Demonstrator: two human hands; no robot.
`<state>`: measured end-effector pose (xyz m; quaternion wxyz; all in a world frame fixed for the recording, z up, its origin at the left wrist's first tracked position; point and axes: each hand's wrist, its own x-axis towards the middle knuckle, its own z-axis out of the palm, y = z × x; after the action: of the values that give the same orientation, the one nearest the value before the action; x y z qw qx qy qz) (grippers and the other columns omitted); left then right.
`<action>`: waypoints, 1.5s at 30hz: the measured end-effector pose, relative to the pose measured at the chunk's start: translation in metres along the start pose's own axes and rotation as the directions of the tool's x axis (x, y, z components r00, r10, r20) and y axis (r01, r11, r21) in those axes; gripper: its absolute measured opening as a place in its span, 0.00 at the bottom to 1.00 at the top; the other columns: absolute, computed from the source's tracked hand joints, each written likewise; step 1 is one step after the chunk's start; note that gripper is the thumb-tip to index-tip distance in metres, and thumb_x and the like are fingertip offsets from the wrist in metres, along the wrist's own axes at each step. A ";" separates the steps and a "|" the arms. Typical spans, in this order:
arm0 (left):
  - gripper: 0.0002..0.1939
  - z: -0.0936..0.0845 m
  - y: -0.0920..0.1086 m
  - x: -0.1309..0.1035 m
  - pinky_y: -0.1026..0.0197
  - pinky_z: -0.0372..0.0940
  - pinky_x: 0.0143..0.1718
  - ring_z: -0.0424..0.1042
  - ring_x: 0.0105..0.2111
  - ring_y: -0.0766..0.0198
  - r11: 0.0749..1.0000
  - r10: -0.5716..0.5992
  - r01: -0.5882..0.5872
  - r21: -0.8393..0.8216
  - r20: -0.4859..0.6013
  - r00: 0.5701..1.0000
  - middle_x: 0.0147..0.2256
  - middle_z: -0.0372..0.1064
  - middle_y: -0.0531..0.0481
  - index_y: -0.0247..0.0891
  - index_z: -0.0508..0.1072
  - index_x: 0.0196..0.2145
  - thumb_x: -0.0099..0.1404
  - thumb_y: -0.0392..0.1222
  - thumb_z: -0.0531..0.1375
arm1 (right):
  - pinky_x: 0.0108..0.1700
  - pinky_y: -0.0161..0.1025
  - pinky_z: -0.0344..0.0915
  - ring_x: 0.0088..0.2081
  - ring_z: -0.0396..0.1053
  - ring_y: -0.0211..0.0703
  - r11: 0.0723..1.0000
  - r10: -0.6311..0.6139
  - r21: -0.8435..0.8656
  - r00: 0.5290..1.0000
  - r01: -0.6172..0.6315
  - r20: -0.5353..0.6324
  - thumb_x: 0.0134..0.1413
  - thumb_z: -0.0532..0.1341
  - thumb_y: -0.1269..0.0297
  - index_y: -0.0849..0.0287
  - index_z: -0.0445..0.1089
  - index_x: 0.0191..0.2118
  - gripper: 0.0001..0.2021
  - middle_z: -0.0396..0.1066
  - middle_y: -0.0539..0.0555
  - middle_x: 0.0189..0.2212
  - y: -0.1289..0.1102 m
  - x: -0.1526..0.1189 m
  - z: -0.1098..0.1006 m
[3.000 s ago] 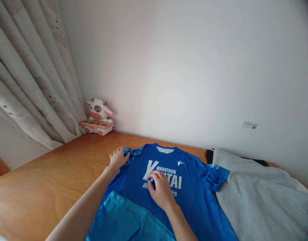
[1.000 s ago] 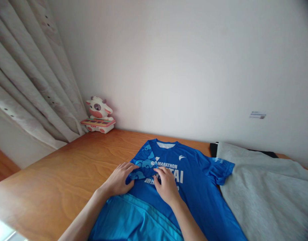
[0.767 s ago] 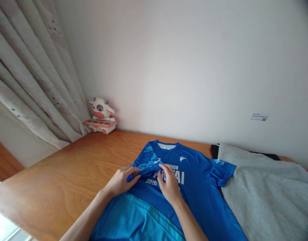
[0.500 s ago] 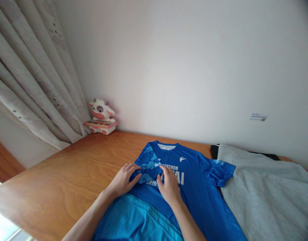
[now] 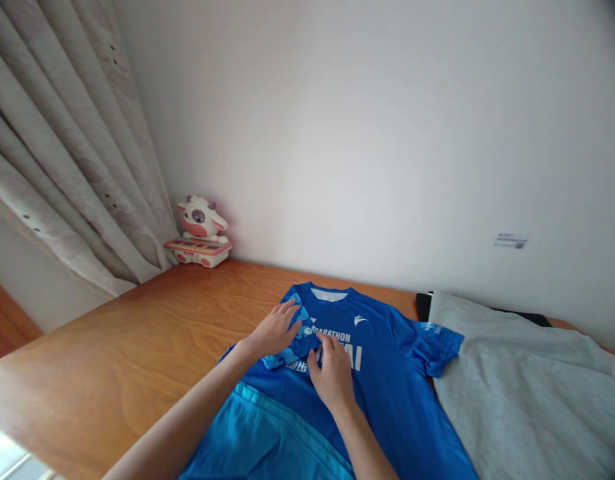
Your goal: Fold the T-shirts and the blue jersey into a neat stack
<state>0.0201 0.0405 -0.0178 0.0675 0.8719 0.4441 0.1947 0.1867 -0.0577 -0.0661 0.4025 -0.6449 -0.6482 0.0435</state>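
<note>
A blue T-shirt (image 5: 387, 393) with white lettering lies spread on the wooden table, collar towards the wall. Its left sleeve (image 5: 303, 343), patterned in lighter blue, is folded inward over the chest. My left hand (image 5: 277, 328) rests over the outer edge of that sleeve, fingers stretched out. On the lettering beside the sleeve lies my right hand (image 5: 332, 373), its fingers loosely bent and apart, touching the cloth. Nearer to me, lighter blue fabric (image 5: 267, 433) with a hem covers the lower left of the shirt, partly under my forearms.
Grey cloth (image 5: 517, 387) lies on the right, against the shirt's other sleeve, with something black (image 5: 423, 307) under its far edge. A toy cow with a keyboard (image 5: 200, 233) stands at the back left by the curtain (image 5: 72, 147). The wall (image 5: 362, 147) borders the wooden table (image 5: 152, 333).
My left hand has moved up along the folded sleeve towards the shoulder, its fingers stretching out. My right hand stays at nearly the same place on the shirt. The view has shifted slightly.
</note>
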 end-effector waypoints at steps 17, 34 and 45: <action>0.26 0.045 -0.024 0.038 0.44 0.50 0.68 0.53 0.69 0.47 0.958 -0.185 0.202 0.202 -0.102 0.978 0.69 0.54 0.38 0.38 0.69 0.61 0.70 0.50 0.53 | 0.59 0.56 0.64 0.58 0.67 0.59 0.993 0.008 -0.118 0.996 0.002 0.090 0.59 0.57 0.69 0.59 0.69 0.59 0.22 0.70 0.66 0.56 -0.008 -0.002 -0.010; 0.33 0.067 -0.005 0.066 0.30 0.42 0.66 0.49 0.69 0.37 0.909 -0.367 0.371 0.192 -0.059 0.928 0.69 0.52 0.33 0.37 0.64 0.65 0.71 0.60 0.48 | 0.65 0.78 0.35 0.70 0.48 0.76 0.964 0.122 -0.250 0.985 -0.088 0.124 0.55 0.64 0.43 0.56 0.60 0.68 0.39 0.55 0.72 0.68 -0.010 -0.009 -0.014; 0.18 0.051 0.018 0.061 0.47 0.63 0.57 0.70 0.56 0.48 0.968 -0.220 0.230 0.100 -0.100 0.970 0.56 0.70 0.38 0.37 0.72 0.54 0.71 0.41 0.51 | 0.69 0.66 0.43 0.70 0.52 0.65 0.985 0.048 -0.171 0.973 -0.009 0.226 0.64 0.57 0.51 0.62 0.66 0.64 0.29 0.58 0.69 0.67 -0.010 -0.006 -0.022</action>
<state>0.0860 0.0809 -0.0418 0.0212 0.8089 0.5528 0.1992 0.1902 -0.0750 -0.0482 0.2682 -0.6767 -0.6823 0.0680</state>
